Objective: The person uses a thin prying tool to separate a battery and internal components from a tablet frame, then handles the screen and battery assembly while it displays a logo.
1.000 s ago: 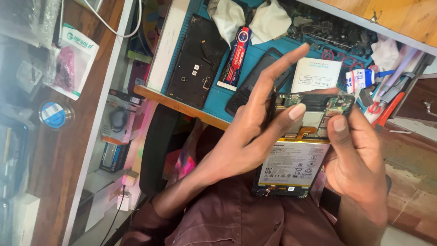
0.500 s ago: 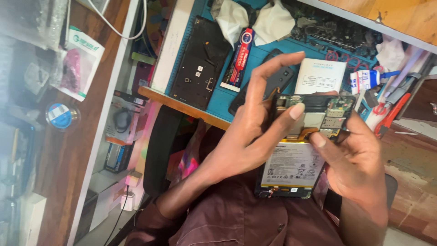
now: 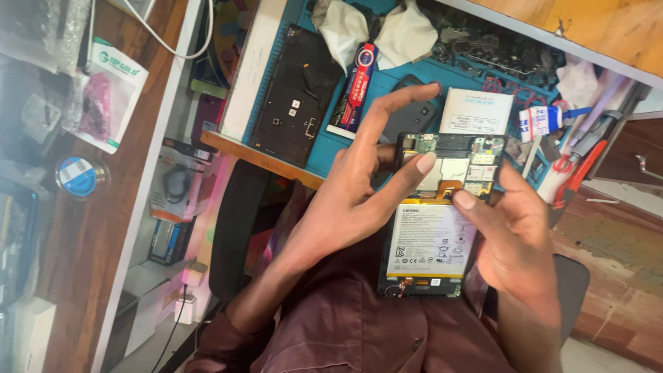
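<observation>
Fingers of the left hand (image 3: 345,200) fan wide, index stretched up, a middle fingertip (image 3: 426,163) pressing on the board of the opened phone (image 3: 431,217), thumb tucked behind its edge. Right hand (image 3: 514,242) cups the phone's other side, thumb (image 3: 476,211) lying across the white battery (image 3: 431,238), so both hands hold the phone up over the maroon shirt (image 3: 345,331). Now the surroundings, biggest first: beyond the phone lies the blue work mat (image 3: 331,148), and on it, well away from the phone, a black back cover (image 3: 293,97). Just past the phone's top edge sits a white box (image 3: 476,112). Between the cover and the phone, a red glue tube (image 3: 356,86).
</observation>
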